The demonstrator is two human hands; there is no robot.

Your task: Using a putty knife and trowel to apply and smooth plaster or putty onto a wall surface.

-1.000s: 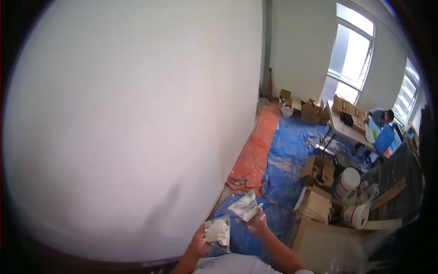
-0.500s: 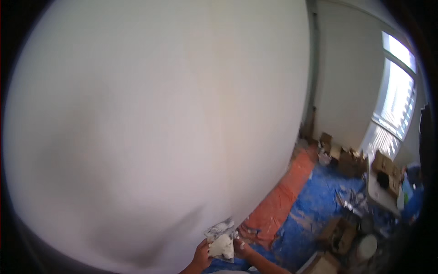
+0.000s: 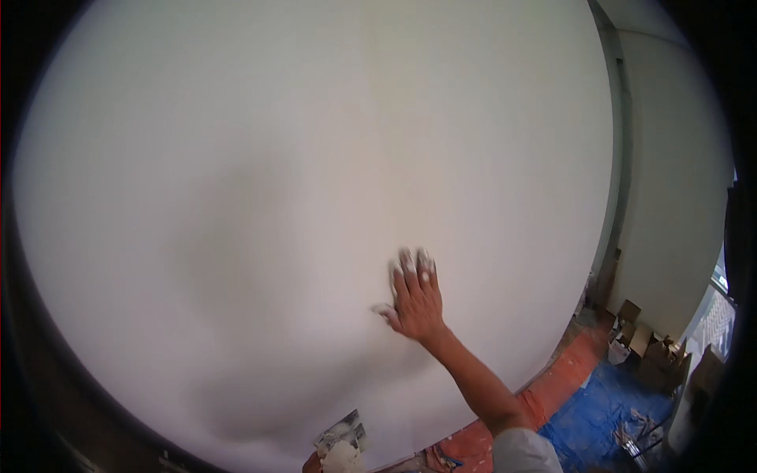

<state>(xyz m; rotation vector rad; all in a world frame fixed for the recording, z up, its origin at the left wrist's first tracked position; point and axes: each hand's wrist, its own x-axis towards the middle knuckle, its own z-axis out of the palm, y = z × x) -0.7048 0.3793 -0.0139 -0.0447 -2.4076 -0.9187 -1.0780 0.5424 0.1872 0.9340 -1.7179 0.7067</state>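
My right hand (image 3: 414, 298) is raised to the white wall (image 3: 260, 118), fingers spread flat on or very near it, white compound on the fingertips and nothing held. A faint yellowish vertical band (image 3: 382, 142) runs down the wall where the hand is. Low at the bottom edge, my left hand (image 3: 311, 463), mostly hidden, holds flat metal putty blades (image 3: 347, 426) bearing a lump of white putty (image 3: 341, 457).
An orange sheet (image 3: 544, 386) runs along the wall's foot beside a blue tarp (image 3: 595, 402). Cardboard boxes (image 3: 654, 359), a table edge (image 3: 678, 418) and a bright window (image 3: 710, 323) are at the right. Soft shadows fall on the wall.
My view has turned left toward the wall. My right hand, earlier holding a blade low, has released it and risen to the wall. The blades are now together in my left hand.
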